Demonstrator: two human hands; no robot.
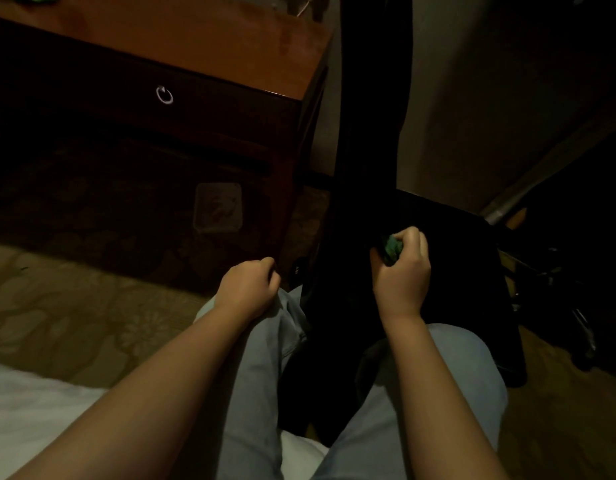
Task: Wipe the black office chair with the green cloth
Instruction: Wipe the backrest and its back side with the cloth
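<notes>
Nearest of all, behind both wrists, lies rumpled white bedding (29, 410), and the person's legs in pale blue denim jeans (438, 375) run forward from it, which suggests a seated posture chosen so the chair can be reached without stooping. The left hand (249, 287) rests on the knee, well to the left of the working grip, its fingers curled under; whether they pinch the denim or merely lie folded cannot be told, but it takes no part in the wiping and seems parked there for balance. The right hand (401, 271) is clenched around a crumpled green cloth (392, 247), which shows only as a small wad between thumb and fingertips at the front of the fist. Bunching it this way probably gives a firm pad to press with. Directly under that grip is the seat of the black padded office chair (462, 282), the cloth pressed against or just above it; the dark makes contact hard to judge. Most of the seat spreads right of and beyond the grip, so much of it likely remains to be wiped. Just past the grip and slightly left, the chair's tall back rises out of frame. Farther left of the grip stands a reddish-brown wooden desk (195, 36) with a metal ring pull (164, 95), a clear plastic container (218, 213) on the patterned tan carpet (74, 306) beneath it.
</notes>
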